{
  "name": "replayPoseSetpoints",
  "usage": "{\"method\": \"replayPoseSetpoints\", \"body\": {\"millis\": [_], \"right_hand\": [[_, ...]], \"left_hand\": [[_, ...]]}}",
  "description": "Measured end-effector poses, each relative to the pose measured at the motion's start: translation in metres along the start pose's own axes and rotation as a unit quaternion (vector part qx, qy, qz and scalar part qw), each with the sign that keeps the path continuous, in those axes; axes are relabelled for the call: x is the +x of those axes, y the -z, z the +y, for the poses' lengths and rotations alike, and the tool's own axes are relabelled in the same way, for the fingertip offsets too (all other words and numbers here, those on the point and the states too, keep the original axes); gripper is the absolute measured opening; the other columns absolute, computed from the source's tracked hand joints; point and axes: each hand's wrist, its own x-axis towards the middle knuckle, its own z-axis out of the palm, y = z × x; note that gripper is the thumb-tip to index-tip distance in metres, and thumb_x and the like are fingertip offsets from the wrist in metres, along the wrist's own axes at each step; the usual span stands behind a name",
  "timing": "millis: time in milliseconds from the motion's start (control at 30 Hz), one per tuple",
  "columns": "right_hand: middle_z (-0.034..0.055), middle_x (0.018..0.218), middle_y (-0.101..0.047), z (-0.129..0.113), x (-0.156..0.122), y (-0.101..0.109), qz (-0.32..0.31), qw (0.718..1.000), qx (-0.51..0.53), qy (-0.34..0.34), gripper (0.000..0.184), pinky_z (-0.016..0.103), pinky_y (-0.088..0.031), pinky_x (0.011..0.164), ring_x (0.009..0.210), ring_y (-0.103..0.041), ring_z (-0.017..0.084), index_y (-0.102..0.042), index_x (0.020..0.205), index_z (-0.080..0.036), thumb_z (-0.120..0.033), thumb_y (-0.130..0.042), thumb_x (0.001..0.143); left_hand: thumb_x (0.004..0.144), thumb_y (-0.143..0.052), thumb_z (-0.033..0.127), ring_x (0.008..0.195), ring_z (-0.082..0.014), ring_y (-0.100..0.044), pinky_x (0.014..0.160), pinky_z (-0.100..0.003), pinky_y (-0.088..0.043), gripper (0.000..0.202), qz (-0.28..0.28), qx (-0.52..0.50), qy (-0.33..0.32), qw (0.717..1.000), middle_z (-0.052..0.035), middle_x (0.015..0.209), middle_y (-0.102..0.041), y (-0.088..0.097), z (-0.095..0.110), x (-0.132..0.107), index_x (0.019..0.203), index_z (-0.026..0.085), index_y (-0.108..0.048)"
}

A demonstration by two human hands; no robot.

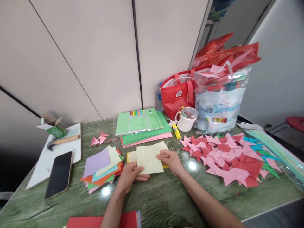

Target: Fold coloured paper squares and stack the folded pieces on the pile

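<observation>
A pale yellow square sheet of paper (149,156) is held just above the green table (166,199). My left hand (130,175) pinches its near left corner, thumb on top. My right hand (169,160) grips its right edge with curled fingers. Under it lies a darker yellow sheet (131,156). To the left sits a fanned stack of coloured paper squares (102,167) with a lilac sheet on top.
A heap of folded pink and red paper pieces (228,158) lies at the right. Behind are green paper packs (142,125), a white mug (186,120), a glue stick (176,131), a red bag (180,95) and a plastic bag (220,104). A phone (59,174) and hammer (63,141) lie left.
</observation>
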Motion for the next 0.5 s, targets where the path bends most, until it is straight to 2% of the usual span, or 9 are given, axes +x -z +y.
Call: {"method": "replayPoseSetpoints", "body": {"millis": [200, 367, 433, 500], "right_hand": [[0.0013, 0.058, -0.063, -0.0038, -0.0023, -0.0003, -0.005, 1.000, 0.000, 0.006, 0.031, 0.022, -0.042, 0.046, 0.050, -0.055, 0.012, -0.061, 0.065, -0.013, -0.040, -0.072, 0.055], [0.0026, 0.060, -0.064, -0.0052, -0.0026, -0.0017, -0.011, 1.000, -0.003, 0.011, 0.032, 0.021, -0.044, 0.045, 0.050, -0.056, 0.013, -0.062, 0.071, -0.014, -0.041, -0.070, 0.058], [0.0030, 0.065, -0.065, -0.0070, -0.0027, -0.0026, -0.013, 1.000, 0.012, 0.020, 0.036, 0.023, -0.046, 0.046, 0.052, -0.057, 0.013, -0.060, 0.084, -0.016, -0.044, -0.065, 0.063], [0.0059, 0.088, -0.065, -0.0101, -0.0032, -0.0037, -0.021, 0.998, 0.029, 0.048, 0.043, 0.026, -0.049, 0.051, 0.061, -0.060, 0.015, -0.053, 0.103, -0.022, -0.046, -0.059, 0.069]], "left_hand": [[0.066, -0.064, 0.038, 0.064, -0.0223, -0.066, 0.056, -0.029, -0.053, 0.035, -0.012, 0.008, -0.011, 1.000, -0.0125, 0.076, -0.069, -0.0002, 0.0014, -0.0018, 0.080, 0.007, -0.064], [0.067, -0.065, 0.033, 0.073, -0.0209, -0.064, 0.058, -0.029, -0.053, 0.044, 0.022, -0.016, -0.062, 0.998, -0.0082, 0.084, -0.069, -0.0011, 0.0029, -0.0006, 0.105, 0.012, -0.057], [0.066, -0.065, 0.030, 0.065, -0.0192, -0.065, 0.055, -0.028, -0.053, 0.058, 0.034, -0.043, -0.063, 0.996, -0.0057, 0.078, -0.069, -0.0010, 0.0045, -0.0014, 0.119, 0.017, -0.046], [0.067, -0.065, 0.028, 0.056, -0.0168, -0.064, 0.049, -0.026, -0.052, 0.067, 0.031, -0.071, -0.053, 0.996, -0.0034, 0.071, -0.069, -0.0001, 0.0065, -0.0027, 0.127, 0.021, -0.037]]}}
